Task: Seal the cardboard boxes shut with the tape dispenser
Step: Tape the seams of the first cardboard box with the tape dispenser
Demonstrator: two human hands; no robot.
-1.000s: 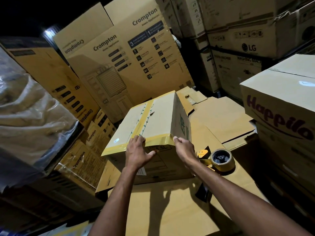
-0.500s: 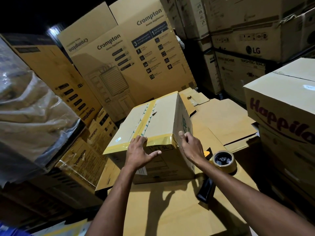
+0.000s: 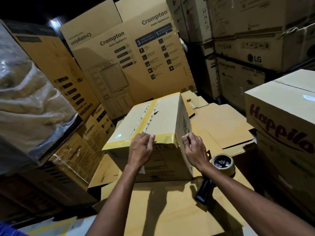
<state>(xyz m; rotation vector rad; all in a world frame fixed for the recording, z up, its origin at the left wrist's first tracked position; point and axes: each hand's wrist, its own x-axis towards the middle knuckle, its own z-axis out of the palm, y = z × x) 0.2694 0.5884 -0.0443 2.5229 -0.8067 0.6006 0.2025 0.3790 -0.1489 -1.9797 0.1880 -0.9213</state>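
Left grip (image 3: pixel 140 149) presses the tape (image 3: pixel 164 139), fingers relaxed. Right grip (image 3: pixel 195 149) curls at the box (image 3: pixel 163 116) corner, hold unclear. Tape beside it may wrinkle and lift.

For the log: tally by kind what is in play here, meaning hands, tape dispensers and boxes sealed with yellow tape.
Hands: 2 (left hand, right hand)
Tape dispenser: 1
Yellow-taped box: 1
Total: 4

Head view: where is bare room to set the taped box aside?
Free: the flat cardboard in front of the box, nearest the camera; the flattened sheets between box and Happilo carton. Crowded: dispenser at the box's right, Crompton cartons tight on the left.
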